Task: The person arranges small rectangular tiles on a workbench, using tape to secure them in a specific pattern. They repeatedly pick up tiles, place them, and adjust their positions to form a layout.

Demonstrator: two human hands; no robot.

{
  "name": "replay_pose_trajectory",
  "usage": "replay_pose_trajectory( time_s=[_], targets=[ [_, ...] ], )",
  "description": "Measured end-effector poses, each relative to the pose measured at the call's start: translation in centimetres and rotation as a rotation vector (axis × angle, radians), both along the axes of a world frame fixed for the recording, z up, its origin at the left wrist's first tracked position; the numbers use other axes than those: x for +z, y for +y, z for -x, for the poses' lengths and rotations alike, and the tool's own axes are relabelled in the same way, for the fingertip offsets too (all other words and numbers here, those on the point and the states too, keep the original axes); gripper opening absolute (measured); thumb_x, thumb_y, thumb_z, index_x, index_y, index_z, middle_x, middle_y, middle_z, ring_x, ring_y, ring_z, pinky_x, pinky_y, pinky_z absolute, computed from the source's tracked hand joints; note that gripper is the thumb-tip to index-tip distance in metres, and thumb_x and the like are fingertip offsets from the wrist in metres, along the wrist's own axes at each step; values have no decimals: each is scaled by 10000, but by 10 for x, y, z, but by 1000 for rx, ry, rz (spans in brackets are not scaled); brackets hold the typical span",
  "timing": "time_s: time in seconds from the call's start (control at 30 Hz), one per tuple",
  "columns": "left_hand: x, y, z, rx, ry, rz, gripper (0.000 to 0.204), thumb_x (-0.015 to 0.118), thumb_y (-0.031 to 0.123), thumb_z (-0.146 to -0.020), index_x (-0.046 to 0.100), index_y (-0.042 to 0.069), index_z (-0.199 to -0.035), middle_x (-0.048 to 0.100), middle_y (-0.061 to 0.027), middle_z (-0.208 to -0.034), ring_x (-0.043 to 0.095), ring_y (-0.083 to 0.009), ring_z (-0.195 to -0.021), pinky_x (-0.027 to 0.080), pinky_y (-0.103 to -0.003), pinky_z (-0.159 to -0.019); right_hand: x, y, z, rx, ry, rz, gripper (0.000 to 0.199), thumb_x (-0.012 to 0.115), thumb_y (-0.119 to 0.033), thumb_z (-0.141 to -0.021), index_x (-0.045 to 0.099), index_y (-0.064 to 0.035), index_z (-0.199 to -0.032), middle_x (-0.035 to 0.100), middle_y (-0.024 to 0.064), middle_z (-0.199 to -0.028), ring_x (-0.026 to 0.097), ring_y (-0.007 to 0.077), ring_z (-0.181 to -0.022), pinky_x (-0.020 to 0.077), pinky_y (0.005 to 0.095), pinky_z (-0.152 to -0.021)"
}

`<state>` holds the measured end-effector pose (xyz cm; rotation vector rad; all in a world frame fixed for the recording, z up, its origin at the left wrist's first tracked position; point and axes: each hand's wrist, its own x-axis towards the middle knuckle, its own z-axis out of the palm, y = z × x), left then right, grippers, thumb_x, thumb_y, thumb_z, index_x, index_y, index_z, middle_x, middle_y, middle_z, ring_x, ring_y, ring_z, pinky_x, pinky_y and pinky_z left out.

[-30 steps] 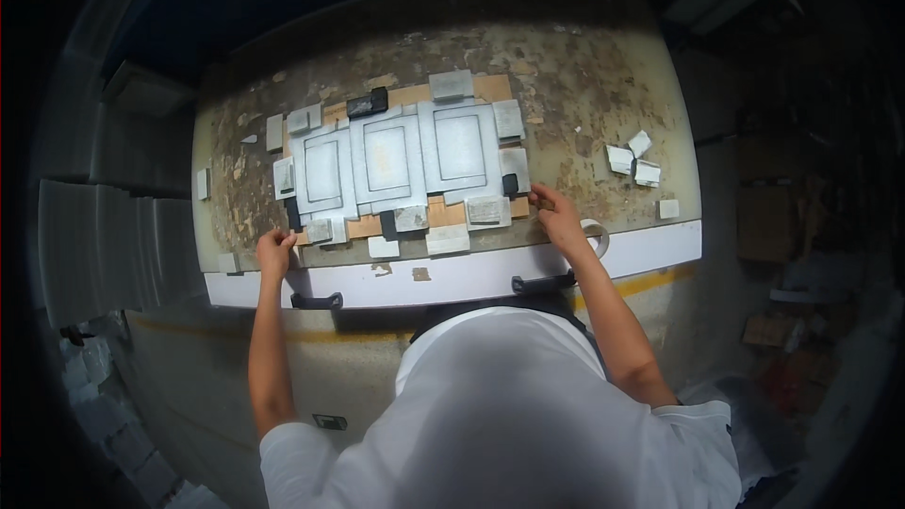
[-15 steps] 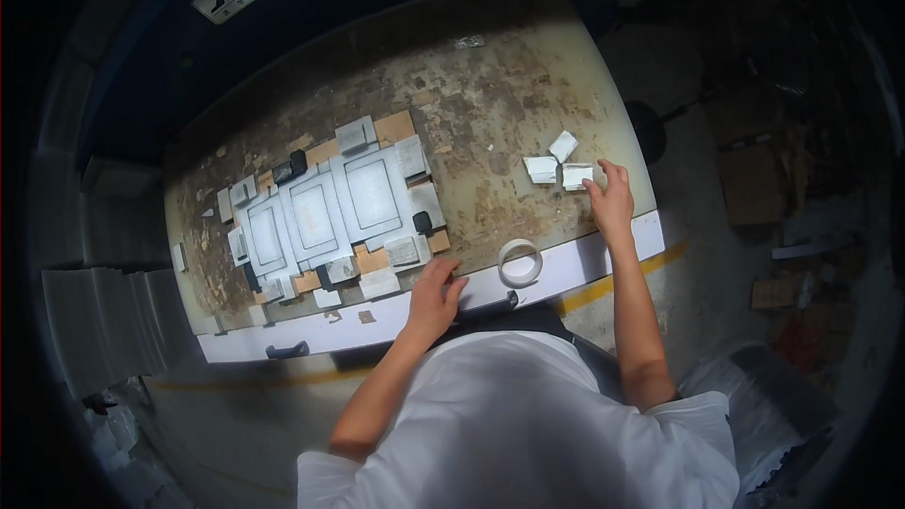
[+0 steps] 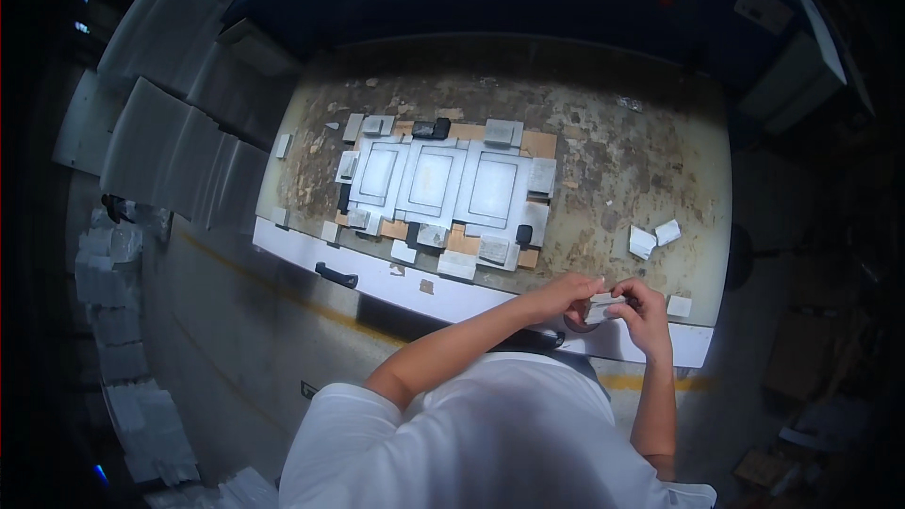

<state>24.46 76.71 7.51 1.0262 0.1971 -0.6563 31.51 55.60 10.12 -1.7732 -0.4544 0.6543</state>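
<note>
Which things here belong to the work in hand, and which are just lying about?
Work, apparently:
white piece, between left hand and right hand
two similar pieces
framed white panels

Lying about, apparently:
grey sheets, left
pale stacks, lower left

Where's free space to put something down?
Mostly bare: the tabletop between the white panels and the two loose white blocks, and behind the panels. Crowded: the panels' rim, ringed by grey blocks, and the front right, where left hand and right hand hold a white piece.
</note>
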Motion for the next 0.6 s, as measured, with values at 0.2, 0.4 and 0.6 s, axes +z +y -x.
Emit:
replay_pose_trajectory(
  time_s=[0.2,0.4,0.6],
  targets=[
    [22,39,15,77,60,445,469,493,391,-1038,547,-27,-1245,645,-181,-1076,692,-282,-921,582,-393,-793,52,60,-12,308,200,-45,191,668,-25,-846,627,-10,-1032,628,60,-753,589,132,-657,467,291,-610],
    [56,64,53,294,108,735,528,455,342,-1047,443,-61,-1388,612,-221,-1185,660,-319,-1009,560,-446,-848,33,93,-15,224,-235,16,272,610,26,-853,633,-17,-1120,660,79,-836,569,165,-673,455,301,-636],
    [54,87,70,426,15,749,692,562,364,-990,318,-48,-1490,556,-195,-1318,588,-310,-1152,456,-466,-1047,78,108,22,62,-471,-54,128,644,22,-848,662,-14,-970,665,117,-863,608,228,-624,479,324,-574]
  ],
)
